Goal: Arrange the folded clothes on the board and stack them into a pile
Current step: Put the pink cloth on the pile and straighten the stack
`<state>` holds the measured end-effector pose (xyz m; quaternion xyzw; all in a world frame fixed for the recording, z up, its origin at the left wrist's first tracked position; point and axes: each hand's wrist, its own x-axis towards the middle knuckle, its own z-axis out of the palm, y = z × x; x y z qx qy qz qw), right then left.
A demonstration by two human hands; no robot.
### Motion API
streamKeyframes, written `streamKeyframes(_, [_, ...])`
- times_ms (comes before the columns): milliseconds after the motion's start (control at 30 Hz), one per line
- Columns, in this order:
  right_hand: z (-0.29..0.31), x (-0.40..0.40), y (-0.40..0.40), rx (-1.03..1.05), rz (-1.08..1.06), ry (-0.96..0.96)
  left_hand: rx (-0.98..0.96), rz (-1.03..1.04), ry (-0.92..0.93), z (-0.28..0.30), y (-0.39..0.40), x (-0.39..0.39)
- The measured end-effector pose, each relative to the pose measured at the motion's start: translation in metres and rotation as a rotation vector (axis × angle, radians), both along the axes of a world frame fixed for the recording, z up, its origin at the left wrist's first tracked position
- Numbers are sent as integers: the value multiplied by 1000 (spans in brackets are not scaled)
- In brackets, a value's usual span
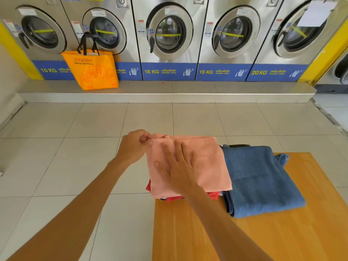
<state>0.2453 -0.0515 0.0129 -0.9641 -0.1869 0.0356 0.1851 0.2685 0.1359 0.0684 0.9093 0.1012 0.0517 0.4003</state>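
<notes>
A folded pink garment (207, 161) lies on top of a pile at the far left corner of the wooden board (263, 238). Red folded clothes (174, 198) peek out beneath its front edge. My left hand (134, 146) pinches the pink garment's far left corner. Flat on the pink cloth rests my right hand (177, 170), fingers spread, pressing down. Right beside the pile, a folded blue denim piece (259, 181) touches the pink garment's right edge.
The board's left edge overhangs a tiled floor (75, 157). An orange shopping bag (92, 70) stands on a raised step in front of a row of washing machines (169, 34) at the back. Bare wood shows on the board's near half.
</notes>
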Motion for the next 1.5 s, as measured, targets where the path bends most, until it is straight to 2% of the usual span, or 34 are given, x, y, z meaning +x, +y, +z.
streamKeyframes(100, [-3, -2, -2, 48, -14, -7, -7, -52, -176, 4, -8, 2])
streamKeyframes(167, [-2, 1, -3, 112, -30, 6, -105, -49, -173, 5, -12, 7])
streamKeyframes(233, [-1, 4, -5, 159, -55, 19, -164, -67, -46, 4, -9, 11])
streamKeyframes(367, [-2, 8, -8, 171, -73, 48, -387, -249, 223, -1, 20, 6])
streamKeyframes(467, [-3, 12, -6, 163, -77, 44, -389, -331, 337, -6, 42, 6])
streamKeyframes(567, [-4, 11, -5, 153, -87, 21, -257, -358, 279, -14, 41, 11])
streamKeyframes(700, [-2, 7, -2, 60, -95, -14, -149, -283, 73, -21, 30, 26])
streamKeyframes(800, [-1, 7, -2, 20, -105, -29, -276, -326, 99, -25, 17, 31])
streamKeyframes(867, [-1, 7, 0, 11, -113, -39, -336, -270, 101, -28, 11, 30])
streamKeyframes(967, [-3, 6, 3, 34, -132, -45, -425, -16, 92, -41, 7, 35])
streamKeyframes(1067, [-7, 3, 9, -6, -130, -42, -489, 256, 221, -53, 0, 39])
streamKeyframes(1133, [-8, 2, 12, -25, -131, -37, -513, 342, 244, -53, -8, 40])
streamKeyframes(1200, [-8, 3, 9, -8, -143, -36, -413, 366, 154, -44, -16, 37])
streamKeyframes(1267, [-9, 5, 1, -4, -132, -42, -172, 342, -75, -36, -25, 28])
streamKeyframes(1333, [-10, 9, -8, -14, -121, -48, 85, 223, -356, -29, -41, 11])
streamKeyframes(1367, [-10, 14, -14, -22, -119, -37, 192, 124, -421, -30, -51, 1])
streamKeyframes(1400, [-9, 21, -22, -41, -124, -17, 295, 10, -411, -36, -61, -10])
streamKeyframes(1500, [-3, 48, -54, -182, -224, 10, 560, -220, -159, -63, -85, -41])
